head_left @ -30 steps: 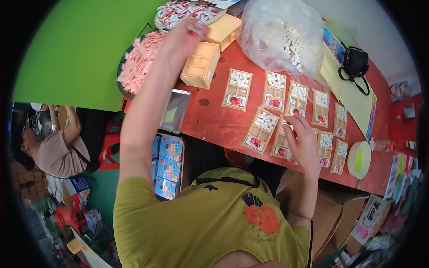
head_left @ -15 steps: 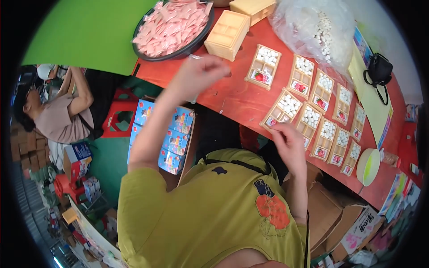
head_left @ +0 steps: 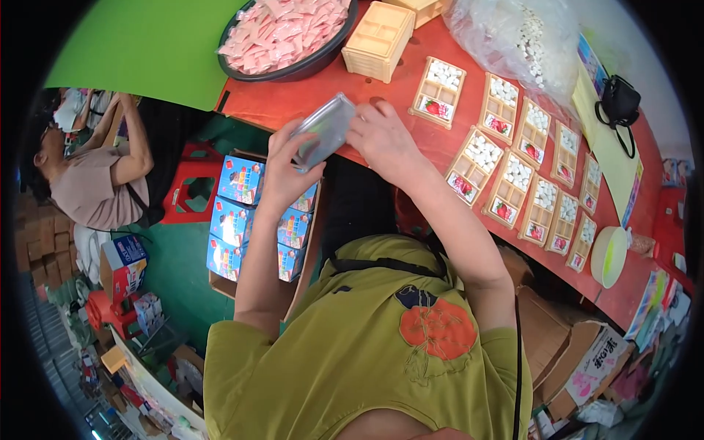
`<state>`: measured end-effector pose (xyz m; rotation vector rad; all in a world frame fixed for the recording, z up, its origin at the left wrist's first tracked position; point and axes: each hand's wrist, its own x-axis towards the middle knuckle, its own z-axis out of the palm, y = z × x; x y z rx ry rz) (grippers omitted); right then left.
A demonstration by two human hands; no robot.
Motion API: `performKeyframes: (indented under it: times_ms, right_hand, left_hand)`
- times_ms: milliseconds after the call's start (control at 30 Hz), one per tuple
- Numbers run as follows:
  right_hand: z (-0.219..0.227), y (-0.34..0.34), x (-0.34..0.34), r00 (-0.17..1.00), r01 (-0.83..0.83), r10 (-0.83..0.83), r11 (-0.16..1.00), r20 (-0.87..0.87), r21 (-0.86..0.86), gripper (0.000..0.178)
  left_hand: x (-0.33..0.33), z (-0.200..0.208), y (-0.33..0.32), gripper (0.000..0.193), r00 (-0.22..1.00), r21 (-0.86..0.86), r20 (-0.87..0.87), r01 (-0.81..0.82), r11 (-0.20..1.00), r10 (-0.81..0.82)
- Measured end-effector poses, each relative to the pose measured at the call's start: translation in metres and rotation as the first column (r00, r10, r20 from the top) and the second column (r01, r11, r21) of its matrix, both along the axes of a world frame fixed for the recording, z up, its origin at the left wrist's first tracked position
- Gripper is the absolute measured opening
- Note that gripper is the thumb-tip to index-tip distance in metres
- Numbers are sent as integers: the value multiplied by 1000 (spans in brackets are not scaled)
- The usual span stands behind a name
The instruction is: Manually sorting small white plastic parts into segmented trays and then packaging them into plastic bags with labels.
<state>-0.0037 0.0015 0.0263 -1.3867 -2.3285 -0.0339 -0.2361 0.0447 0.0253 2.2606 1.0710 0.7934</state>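
Note:
Over the table's near edge, my left hand (head_left: 284,165) grips a clear, shiny rectangular plastic piece (head_left: 327,130), which looks like a lid or a thin stack of them. My right hand (head_left: 387,141) has its fingers bent at the piece's right edge, seemingly pinching it. To the right sit several small cream compartment trays (head_left: 474,163), each with white pellets in one section and a red strawberry-printed packet in another. A single such tray (head_left: 438,92) lies apart from the others, nearer my right hand. Beyond my hands stands a stack of cream trays (head_left: 378,40).
A black basin (head_left: 293,71) of pink packets stands far left on the red table. A clear bag (head_left: 506,44) of white pellets lies far right. A pale green bowl (head_left: 608,257) rests near the right edge. Blue boxes (head_left: 231,220) fill a carton below. A person (head_left: 110,172) sits left.
My left hand has come back toward me and now holds the clear plastic piece. My right hand has left the near tray and moved left to the piece's edge.

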Motion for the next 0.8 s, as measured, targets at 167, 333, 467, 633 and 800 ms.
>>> performKeyframes:
  times_ms: [167, 333, 467, 633, 800]
  right_hand:
    - [8, -36, 9, 958, -34, 26, 999, -287, -22, 11]
    - [18, -60, 6, 531, -23, -285, 937, -798, -349, 6]
    - [13, -74, 12, 178, -222, -433, 857, -884, -464, 7]
    - [6, -87, 37, -104, -478, -572, 746, -813, -464, 5]
    - [7, -97, 43, -124, -494, -607, 724, -785, -482, 11]
  left_hand:
    - [20, 25, -16, 95, 861, -216, 508, 113, 970, 13]
    - [62, -1, -11, 109, 587, -299, 804, 261, 918, 95]
    - [91, -8, -26, 92, 621, -618, 755, 565, 546, 211]
    - [110, 3, -44, 69, 580, -632, 773, 741, 228, 259]
    - [117, 5, -50, 61, 525, -573, 801, 811, 116, 287]
